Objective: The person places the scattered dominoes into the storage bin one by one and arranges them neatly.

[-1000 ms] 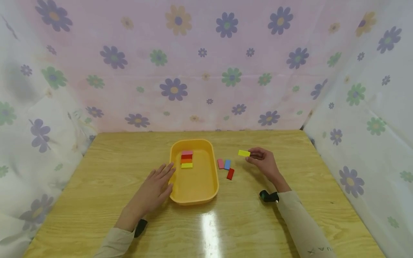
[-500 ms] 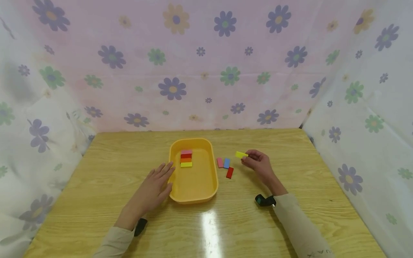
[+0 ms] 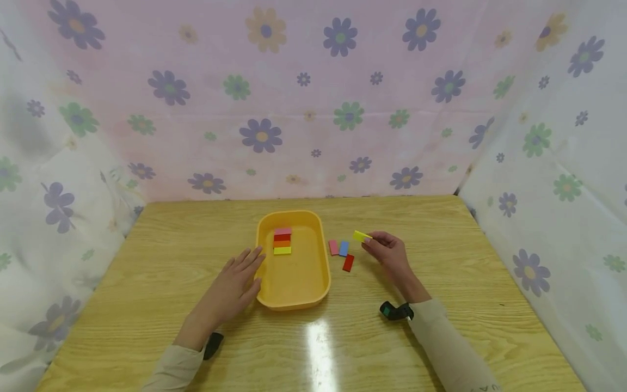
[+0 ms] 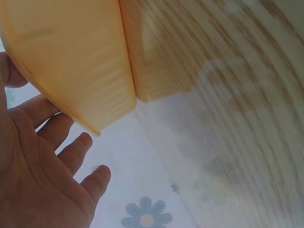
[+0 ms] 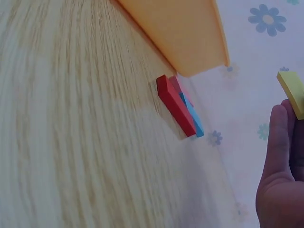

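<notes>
My right hand [image 3: 390, 258] pinches a small flat yellow domino block [image 3: 361, 236] between thumb and fingers, above the table to the right of the tray. In the right wrist view, that yellow domino block [image 5: 292, 92] juts up past the fingertips. My left hand [image 3: 232, 283] rests its extended fingers on the left rim of a yellow plastic tray [image 3: 296, 288]. Inside the tray, pink [image 3: 282, 231], red [image 3: 282, 238], orange [image 3: 281, 244] and yellow blocks [image 3: 282, 251] line up in a row. Between tray and right hand lie a pink block [image 3: 333, 247], a blue block [image 3: 344, 249] and a red block [image 3: 348, 263].
The wooden table [image 3: 206, 223] meets a flower-printed curtain [image 3: 313, 98] at its back edge, with more curtain on both sides. A black wrist-camera mount [image 3: 397, 311] hangs at the right wrist, and another mount [image 3: 213, 345] at the left.
My right hand has moved a little left and nearer, carrying the yellow domino block, which has tilted slightly. The left hand stays at the tray rim.
</notes>
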Tool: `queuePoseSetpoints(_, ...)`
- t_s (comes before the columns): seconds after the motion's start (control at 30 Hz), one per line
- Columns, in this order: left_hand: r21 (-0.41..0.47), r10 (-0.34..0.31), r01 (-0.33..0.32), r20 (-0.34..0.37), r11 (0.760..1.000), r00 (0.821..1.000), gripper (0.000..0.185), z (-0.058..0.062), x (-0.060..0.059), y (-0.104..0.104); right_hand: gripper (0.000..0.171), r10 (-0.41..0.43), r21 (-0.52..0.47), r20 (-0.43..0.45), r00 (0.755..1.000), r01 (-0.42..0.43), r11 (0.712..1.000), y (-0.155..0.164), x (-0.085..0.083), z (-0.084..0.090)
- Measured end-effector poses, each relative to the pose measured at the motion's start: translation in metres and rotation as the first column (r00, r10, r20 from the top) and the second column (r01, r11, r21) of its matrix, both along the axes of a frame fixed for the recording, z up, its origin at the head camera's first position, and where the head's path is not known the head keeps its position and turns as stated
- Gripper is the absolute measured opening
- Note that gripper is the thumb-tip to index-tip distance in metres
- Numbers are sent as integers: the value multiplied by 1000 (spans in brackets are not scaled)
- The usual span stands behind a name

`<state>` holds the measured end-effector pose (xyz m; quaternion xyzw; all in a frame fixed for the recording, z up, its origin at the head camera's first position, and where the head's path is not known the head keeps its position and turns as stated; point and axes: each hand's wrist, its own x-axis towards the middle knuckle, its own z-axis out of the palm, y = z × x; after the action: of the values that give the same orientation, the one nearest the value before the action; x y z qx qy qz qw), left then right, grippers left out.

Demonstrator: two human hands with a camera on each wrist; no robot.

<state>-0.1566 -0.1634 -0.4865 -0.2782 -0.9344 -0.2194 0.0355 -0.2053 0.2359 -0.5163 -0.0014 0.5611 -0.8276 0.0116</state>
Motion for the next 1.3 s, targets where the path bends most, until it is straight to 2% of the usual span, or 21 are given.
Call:
queuePoseSetpoints(0.33, 7, 14, -14, 5, 1000, 1000, 55, 0, 0, -3, 25, 35, 5, 23, 999, -36, 999, -13, 7, 7)
queuePoseSetpoints(0.47, 10, 18, -18, 1, 1000, 1000, 55, 1, 0, -3, 21, 70, 22, 37, 997, -71, 997, -24, 13, 14)
queuePoseSetpoints(0.77, 2, 31, -31, 9, 1000, 999, 55, 3, 0, -1, 23, 82, 16, 60, 995, -83, 996, -48, 24, 23)
queuePoseSetpoints(0.97, -2, 27, -27, -20, 1000, 999, 55, 1, 1, 0, 24, 91, -2, 48, 995, -91, 996, -62, 29, 28)
queuePoseSetpoints(1.13, -3, 25, -25, -45, 1000, 999, 54, -1, 2, 1, 21, 66, 34, 50, 997, -68, 997, -75, 32, 33)
queuePoseSetpoints(1.3, -23, 33, -34, -53, 999, 998, 55, -3, 1, 2, 29, 70, 45, 54, 996, -72, 996, -88, 31, 41)
